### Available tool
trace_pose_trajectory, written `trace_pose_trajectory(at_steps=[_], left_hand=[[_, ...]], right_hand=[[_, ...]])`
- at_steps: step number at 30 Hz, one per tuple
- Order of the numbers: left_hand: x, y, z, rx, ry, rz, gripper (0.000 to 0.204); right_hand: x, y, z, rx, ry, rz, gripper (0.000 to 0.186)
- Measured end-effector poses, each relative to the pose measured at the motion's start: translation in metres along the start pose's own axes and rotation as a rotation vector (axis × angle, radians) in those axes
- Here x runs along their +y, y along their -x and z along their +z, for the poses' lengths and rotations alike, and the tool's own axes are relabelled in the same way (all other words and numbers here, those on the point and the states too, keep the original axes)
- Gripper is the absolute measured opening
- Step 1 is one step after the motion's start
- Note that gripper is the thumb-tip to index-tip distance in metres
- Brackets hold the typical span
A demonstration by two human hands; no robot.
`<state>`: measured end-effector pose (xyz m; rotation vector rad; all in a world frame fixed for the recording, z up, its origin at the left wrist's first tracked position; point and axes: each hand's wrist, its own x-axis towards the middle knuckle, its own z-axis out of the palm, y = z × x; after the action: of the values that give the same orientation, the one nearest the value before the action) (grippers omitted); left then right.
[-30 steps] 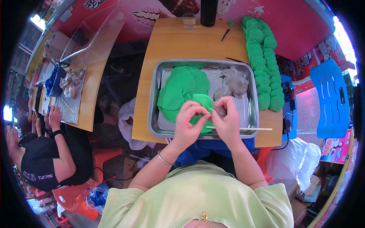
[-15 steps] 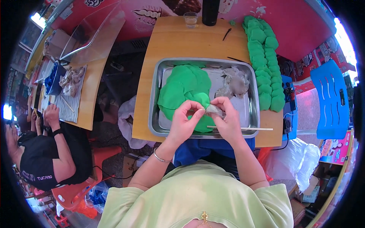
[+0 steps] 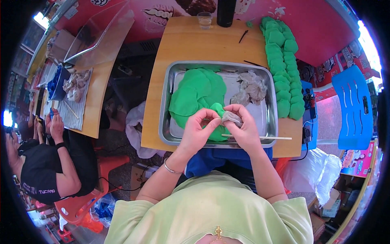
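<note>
- The green piece (image 3: 218, 109) is in the fingers over the near part of the tray; a second ago it stood up broad above them, and now only a small, gathered tuft shows.
- The grey wrinkled bunch (image 3: 232, 118) joined to it shows more than it did then.
- The left hand (image 3: 199, 128) has thumb and forefinger closed in a pinch at the green piece's lower edge; the right hand (image 3: 242, 128) holds the bunch between thumb and fingers.
- The wooden table (image 3: 195, 44) carries the metal tray (image 3: 163, 118), two rows of puffy green lumps (image 3: 280, 73), a dark bottle (image 3: 226, 14) and a clear cup (image 3: 204, 20).
- A co-worker (image 3: 44, 179) sits at the left; a blue chair (image 3: 352, 107) stands at the right.
- In the tray, overlapping green rounds (image 3: 199, 89) lie left of a greyish crumpled heap (image 3: 252, 87).
- The top of the bottle is cut off.
- The right hand hides part of the pale stick (image 3: 274, 138).
- The exact spot under the left fingertips is hard to make out.
</note>
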<state>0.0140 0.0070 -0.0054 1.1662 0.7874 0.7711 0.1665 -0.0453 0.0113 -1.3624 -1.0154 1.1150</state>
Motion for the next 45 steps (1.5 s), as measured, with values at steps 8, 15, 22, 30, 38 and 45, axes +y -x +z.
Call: trace_pose_trajectory(at_steps=[8,15,22,30,38,45], left_hand=[[-0.003,-0.002,0.006,0.031,-0.064,0.227,0.007],[-0.006,0.001,0.006,0.027,-0.021,0.179,0.008],[0.0,-0.002,0.005,-0.034,0.281,0.172,0.008],[-0.003,0.0,0.002,-0.029,0.189,0.19,0.008],[-0.003,-0.003,0.002,-0.012,-0.371,0.448,0.009],[0.0,-0.001,-0.008,-0.037,0.063,-0.057,0.01]], right_hand=[[0.001,0.0,0.003,0.139,0.245,-0.118,0.02],[0.001,0.003,0.009,0.213,0.349,-0.138,0.022],[0.007,-0.002,0.006,0.123,0.436,-0.615,0.024],[0.011,-0.001,0.005,0.09,0.371,-0.489,0.023],[0.013,-0.003,0.0,0.137,0.265,-0.144,0.029],[0.004,0.004,-0.002,-0.065,0.109,-0.095,0.041]])
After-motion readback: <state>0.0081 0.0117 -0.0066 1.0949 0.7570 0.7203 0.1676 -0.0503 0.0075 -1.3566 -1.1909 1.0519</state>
